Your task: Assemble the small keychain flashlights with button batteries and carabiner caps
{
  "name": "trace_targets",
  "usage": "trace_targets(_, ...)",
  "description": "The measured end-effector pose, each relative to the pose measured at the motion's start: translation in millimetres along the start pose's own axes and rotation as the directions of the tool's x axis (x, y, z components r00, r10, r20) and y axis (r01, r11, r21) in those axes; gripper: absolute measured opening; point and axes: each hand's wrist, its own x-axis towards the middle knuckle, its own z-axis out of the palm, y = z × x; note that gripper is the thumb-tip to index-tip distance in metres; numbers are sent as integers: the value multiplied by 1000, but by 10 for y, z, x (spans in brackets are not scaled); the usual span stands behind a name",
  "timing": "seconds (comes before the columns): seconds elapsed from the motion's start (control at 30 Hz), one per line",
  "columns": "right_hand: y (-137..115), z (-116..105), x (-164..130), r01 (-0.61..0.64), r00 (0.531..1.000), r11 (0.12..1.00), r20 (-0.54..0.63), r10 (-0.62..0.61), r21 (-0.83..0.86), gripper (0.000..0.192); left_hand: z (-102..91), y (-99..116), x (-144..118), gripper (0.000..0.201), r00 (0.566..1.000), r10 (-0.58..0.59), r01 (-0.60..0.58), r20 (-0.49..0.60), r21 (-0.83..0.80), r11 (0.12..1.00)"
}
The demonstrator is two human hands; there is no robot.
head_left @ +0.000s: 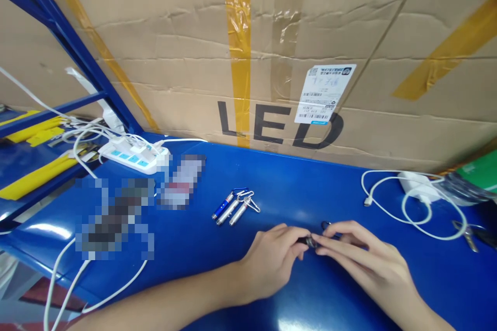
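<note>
Between both hands is a small black keychain flashlight with a metallic end, mostly covered by fingers. My left hand is closed around one end of it. The fingertips of my right hand pinch the other end, and a dark clip ring shows beside them. Further left on the blue tabletop lie three similar keychain flashlights side by side: a blue one and two silver ones, the middle and the right, with carabiner clips at their upper ends.
A large cardboard box marked LED stands along the back. On the left are a white power strip, cables and two blurred-out objects. A white charger with a coiled cable and keys lie at the right. Blue shelf posts rise at left.
</note>
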Motion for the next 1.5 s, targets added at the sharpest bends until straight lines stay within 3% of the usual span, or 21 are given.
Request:
trace_targets(0.27, 16, -54, 74, 18, 1000, 994, 21, -21, 111, 21, 15, -29, 32, 20, 998, 45, -43, 37, -36, 998)
trace_targets(0.47, 43, -24, 108, -87, 996, 962, 44, 79, 260, 27, 28, -38, 35, 10, 995, -24, 30, 97, -59, 998)
trace_targets(0.63, 63, 16, 107, -202, 976, 936, 140, 168, 289, 26, 48, -67, 9, 5, 993, -17, 22, 119, -39, 999)
trace_targets(0.9, 40, 23, 147, -498, 840, 798, 419, 346, 339, 23, 54, -87, -13, 3, 983, 141, -145, 120, 22, 989)
trace_targets(1.03, 27, 42, 168, -572, 787, 750, 479, 388, 332, 23, 57, -90, -13, 2, 975, 191, -200, 113, 78, 977)
trace_targets(1.2, 6, 58, 183, -560, 806, 765, 421, 415, 319, 17, 52, -98, -14, 4, 979, 196, -199, 52, 53, 979)
trace_targets(1.5, -6, 43, 196, -510, 849, 808, 323, 418, 296, 25, 31, -44, -14, 18, 997, 65, -66, 37, 38, 997)
